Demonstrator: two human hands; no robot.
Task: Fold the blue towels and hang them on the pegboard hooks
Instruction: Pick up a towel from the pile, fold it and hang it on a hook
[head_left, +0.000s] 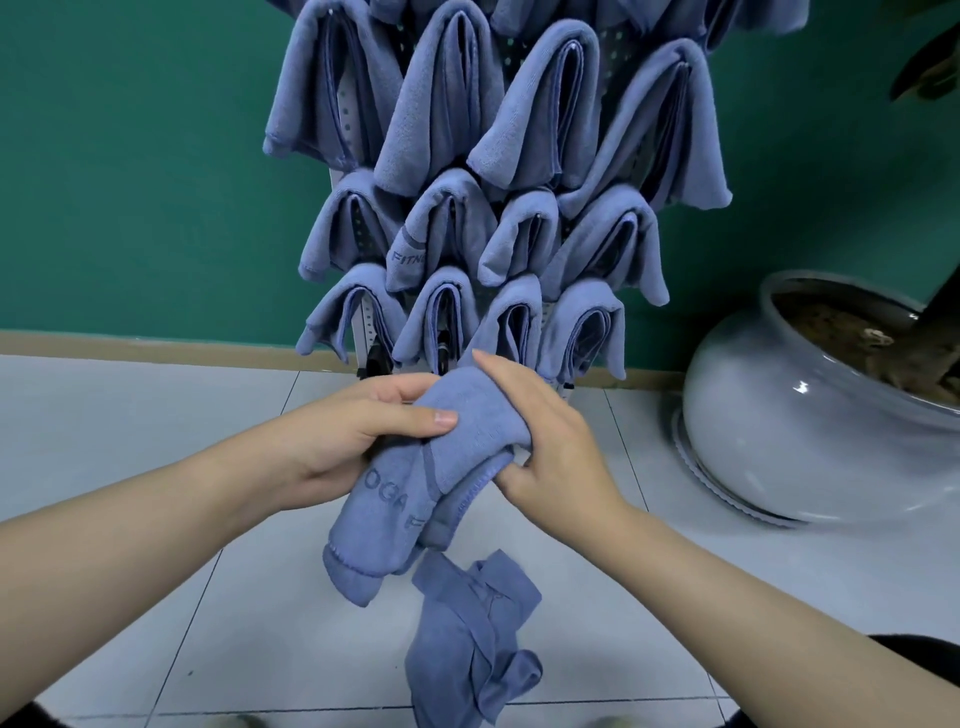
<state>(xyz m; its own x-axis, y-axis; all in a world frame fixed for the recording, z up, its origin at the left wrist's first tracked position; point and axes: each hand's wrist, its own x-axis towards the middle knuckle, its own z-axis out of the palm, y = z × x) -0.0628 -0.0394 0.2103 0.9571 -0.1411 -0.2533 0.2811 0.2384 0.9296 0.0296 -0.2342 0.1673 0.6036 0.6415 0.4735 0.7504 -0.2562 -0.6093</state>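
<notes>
Towel (410, 483) bunched between left hand (358, 436) and right hand (540, 447), both grips clamped on it.

We've got a folded towel (415, 467) gripped in both hands, left hand (358, 431) and right hand (540, 441), in front of the pegboard (349, 109) packed with hung towels (498, 171); another towel (467, 639) lies crumpled on the floor (130, 467).

Fourteen-odd blue towels (441, 104), one planter (779, 415)

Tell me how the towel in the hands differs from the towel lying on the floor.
The held towel is folded into a thick bundle; the floor towel lies crumpled and unfolded. The left hand and right hand grip the held towel; nothing touches the floor towel. Both are blue.
</notes>
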